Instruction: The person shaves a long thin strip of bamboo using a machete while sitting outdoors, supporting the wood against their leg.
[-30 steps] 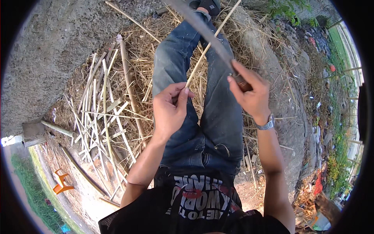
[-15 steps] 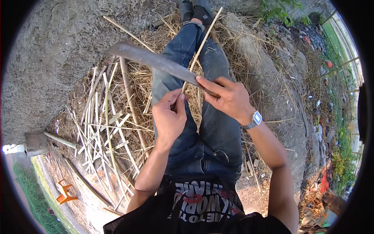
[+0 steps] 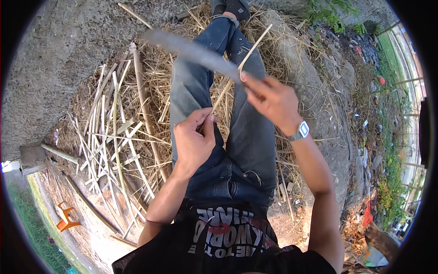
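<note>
Strip of slim pale wood [image 3: 222, 96]: over the gap between the thighs near its lower end and over the right shin higher up; held in the air, the blade crossing it about midway.
Strip's long axis: slantwise, from the lap side up and to the right; the free tip points away from the body, past the right shin, with straw behind it.
Left hand [image 3: 195, 139]: thumb and fingertips pinched together on the strip's near end, with hardly any gap showing.
Right hand [image 3: 277, 102]: fingers curled closed about the near end of the blade (the handle is mostly hidden in the fist); silver wristwatch [image 3: 300, 132] at the wrist.
Long grey metal blade [image 3: 194, 52]: pointing up and to the left, its far end blurred; its line runs across the strip's. Whether its edge bites in, I cannot tell.
Thin pale curl [image 3: 241, 76]: just beside the right hand's fingertips, at the crossing.
Faded blue denim trousers [image 3: 251, 125]: both legs stretched out ahead, beneath the hands.
Loose pile of pale split strips [image 3: 114, 141]: on the ground, left of the legs, beside a thick brownish round pole [image 3: 145, 98].
Orange plastic chair [image 3: 68, 223]: far at lower left.
</note>
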The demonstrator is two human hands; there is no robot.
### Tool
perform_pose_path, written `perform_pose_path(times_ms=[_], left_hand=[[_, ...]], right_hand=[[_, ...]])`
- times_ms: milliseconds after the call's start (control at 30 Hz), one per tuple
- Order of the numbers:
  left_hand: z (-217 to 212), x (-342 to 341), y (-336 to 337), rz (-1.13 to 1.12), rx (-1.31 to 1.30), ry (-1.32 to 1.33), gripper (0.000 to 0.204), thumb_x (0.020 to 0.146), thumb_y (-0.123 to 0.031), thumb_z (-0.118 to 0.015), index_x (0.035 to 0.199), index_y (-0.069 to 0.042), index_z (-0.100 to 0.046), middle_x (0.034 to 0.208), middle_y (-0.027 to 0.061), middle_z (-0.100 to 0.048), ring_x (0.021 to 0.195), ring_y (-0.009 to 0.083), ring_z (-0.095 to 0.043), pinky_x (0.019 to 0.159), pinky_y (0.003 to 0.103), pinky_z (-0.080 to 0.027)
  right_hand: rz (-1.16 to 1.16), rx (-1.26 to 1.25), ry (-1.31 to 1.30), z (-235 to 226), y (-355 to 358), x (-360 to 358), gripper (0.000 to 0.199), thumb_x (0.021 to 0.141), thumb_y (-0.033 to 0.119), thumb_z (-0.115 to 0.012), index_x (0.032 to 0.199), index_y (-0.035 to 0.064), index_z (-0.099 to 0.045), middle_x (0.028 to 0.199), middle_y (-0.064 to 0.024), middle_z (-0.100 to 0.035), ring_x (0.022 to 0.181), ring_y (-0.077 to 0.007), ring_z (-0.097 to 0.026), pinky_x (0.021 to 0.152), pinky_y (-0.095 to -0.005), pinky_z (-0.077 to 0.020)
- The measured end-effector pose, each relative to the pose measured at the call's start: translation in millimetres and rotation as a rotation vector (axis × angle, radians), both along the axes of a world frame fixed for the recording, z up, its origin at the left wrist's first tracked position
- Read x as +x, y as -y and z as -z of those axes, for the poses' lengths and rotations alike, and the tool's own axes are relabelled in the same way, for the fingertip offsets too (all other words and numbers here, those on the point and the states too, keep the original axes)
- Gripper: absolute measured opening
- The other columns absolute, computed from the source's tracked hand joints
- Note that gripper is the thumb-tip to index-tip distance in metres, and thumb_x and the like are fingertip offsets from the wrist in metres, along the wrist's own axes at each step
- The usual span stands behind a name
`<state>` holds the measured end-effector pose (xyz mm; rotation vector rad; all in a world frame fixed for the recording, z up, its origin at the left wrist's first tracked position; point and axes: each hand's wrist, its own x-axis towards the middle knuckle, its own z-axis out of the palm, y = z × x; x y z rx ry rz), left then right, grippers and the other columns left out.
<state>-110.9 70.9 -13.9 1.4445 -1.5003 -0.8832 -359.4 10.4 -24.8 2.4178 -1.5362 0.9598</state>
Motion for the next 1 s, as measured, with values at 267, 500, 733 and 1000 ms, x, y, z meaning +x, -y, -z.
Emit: perform_pose_path(times_ms=[267,500,733,1000], left_hand=[[21,-4,-6,0.055,0.027,0.021,0.015,0.099,0.002,-0.067,0.111,0.005,-0.075,0.090,0.0099,-0.082,0.075,0.0053,-0.072,0.063,0.022,-0.053],[8,1,-13,0.010,0.045,0.003,0.014,0.099,0.001,-0.068,0.111,0.002,-0.077,0.086,0.0038,-0.081,0.060,-0.0008,-0.055,0.053,0.021,-0.040],[20,44,-36,-0.011,0.126,-0.046,0.014,0.102,0.002,-0.066,0.111,0.004,-0.076,0.087,0.0022,-0.078,0.064,-0.0022,-0.053,0.053,0.019,-0.037],[20,9,-6,-0.060,0.019,-0.040,0.017,0.099,0.001,-0.069,0.113,0.004,-0.076,0.090,0.0101,-0.082,0.071,0.0059,-0.070,0.059,0.024,-0.051]], right_hand=[[0.189,0.069,0.427,14,30,-29,0.043,0.091,0.014,-0.082,0.134,0.0112,-0.075,0.071,-0.0089,-0.072,0.057,-0.0112,-0.065,0.057,-0.0303,-0.0522],[0.021,0.044,0.232,10,-1,-4,0.048,0.089,0.017,-0.084,0.135,0.0249,-0.076,0.082,-0.0076,-0.074,0.063,-0.0207,-0.071,0.058,-0.0340,-0.0544],[0.370,0.039,0.468,22,61,-84,0.043,0.095,0.017,-0.081,0.136,0.0095,-0.074,0.082,-0.0074,-0.074,0.066,-0.0107,-0.065,0.062,-0.0304,-0.0535],[-0.023,0.108,0.317,-9,-12,7,0.047,0.089,0.014,-0.084,0.135,0.0170,-0.075,0.086,-0.0069,-0.075,0.061,-0.0180,-0.070,0.056,-0.0332,-0.0561]])
